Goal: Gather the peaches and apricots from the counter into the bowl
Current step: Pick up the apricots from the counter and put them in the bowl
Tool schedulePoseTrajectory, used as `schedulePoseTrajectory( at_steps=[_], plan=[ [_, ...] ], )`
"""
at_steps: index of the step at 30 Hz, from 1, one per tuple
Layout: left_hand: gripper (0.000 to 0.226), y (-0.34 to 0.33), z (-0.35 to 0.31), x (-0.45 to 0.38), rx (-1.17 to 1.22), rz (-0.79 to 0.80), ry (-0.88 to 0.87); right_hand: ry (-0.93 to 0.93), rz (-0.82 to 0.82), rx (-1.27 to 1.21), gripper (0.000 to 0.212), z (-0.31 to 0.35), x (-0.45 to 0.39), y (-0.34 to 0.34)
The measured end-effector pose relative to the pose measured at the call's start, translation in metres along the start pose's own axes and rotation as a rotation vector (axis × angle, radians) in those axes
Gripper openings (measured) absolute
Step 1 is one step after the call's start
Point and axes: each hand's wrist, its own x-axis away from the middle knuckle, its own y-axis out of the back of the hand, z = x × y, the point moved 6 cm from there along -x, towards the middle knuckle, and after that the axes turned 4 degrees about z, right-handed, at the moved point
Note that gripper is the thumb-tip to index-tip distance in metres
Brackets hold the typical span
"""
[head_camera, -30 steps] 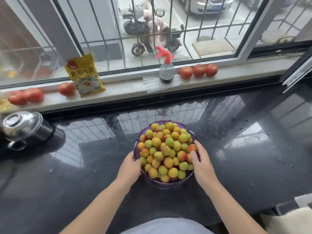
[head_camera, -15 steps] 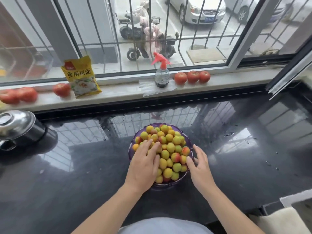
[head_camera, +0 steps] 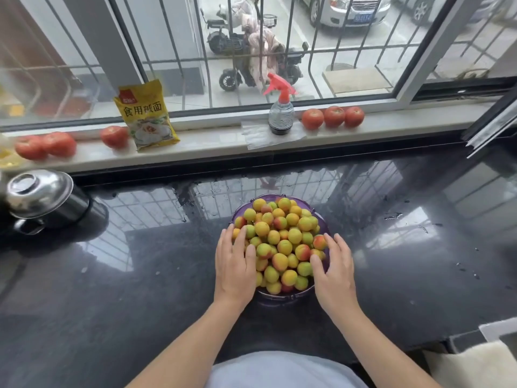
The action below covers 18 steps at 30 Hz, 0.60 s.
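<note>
A purple bowl (head_camera: 321, 219) stands on the black counter, heaped with several small yellow, green and red-blushed peaches and apricots (head_camera: 282, 242). My left hand (head_camera: 235, 267) lies flat on the left side of the heap, fingers straight and resting on the fruit. On the right side my right hand (head_camera: 334, 270) covers the rim, its fingers spread and lightly bent against the fruit. Neither hand grips a fruit. No loose fruit shows on the counter.
A steel-lidded black pot (head_camera: 42, 197) stands at the far left of the glossy black counter (head_camera: 419, 261). The window sill holds tomatoes (head_camera: 333, 116), a spray bottle (head_camera: 280, 113) and a yellow packet (head_camera: 145, 116). A pale cloth (head_camera: 475, 365) lies at bottom right.
My left hand went from the bowl's left rim onto the heap, then slid back to its left side. My right hand moved in from the rim onto the fruit. The view tilted slightly.
</note>
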Motion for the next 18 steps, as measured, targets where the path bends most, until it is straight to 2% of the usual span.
schedulePoseTrajectory(
  at_steps=[2, 4, 6, 7, 8, 10, 12, 16, 18],
  plan=[
    [0.071, 0.004, -0.003, -0.011, -0.133, 0.001, -0.082, 0.165, -0.007, 0.143, 0.049, 0.014, 0.001, 0.0],
    [0.065, 0.009, -0.009, -0.021, -0.299, 0.014, -0.233, 0.303, 0.017, 0.272, 0.048, 0.023, -0.011, -0.002],
    [0.061, 0.006, -0.019, -0.022, -0.473, 0.075, -0.428, 0.337, 0.056, 0.333, 0.049, 0.027, -0.031, -0.003],
    [0.062, 0.003, -0.022, -0.023, -0.515, 0.12, -0.467, 0.319, 0.077, 0.328, 0.049, 0.028, -0.042, -0.003],
    [0.062, 0.002, -0.022, -0.027, -0.51, 0.163, -0.441, 0.292, 0.096, 0.314, 0.049, 0.03, -0.052, -0.004],
    [0.06, 0.003, -0.019, -0.039, -0.397, 0.219, -0.269, 0.245, 0.128, 0.294, 0.047, 0.034, -0.068, -0.002],
    [0.057, 0.004, -0.015, -0.049, -0.289, 0.221, -0.16, 0.226, 0.146, 0.295, 0.043, 0.035, -0.077, 0.001],
    [0.055, 0.006, -0.013, -0.058, -0.219, 0.207, -0.139, 0.23, 0.205, 0.303, 0.035, 0.033, -0.087, 0.006],
    [0.054, 0.009, -0.013, -0.063, -0.134, 0.183, -0.089, 0.205, 0.176, 0.234, 0.029, 0.033, -0.094, 0.011]
  ],
)
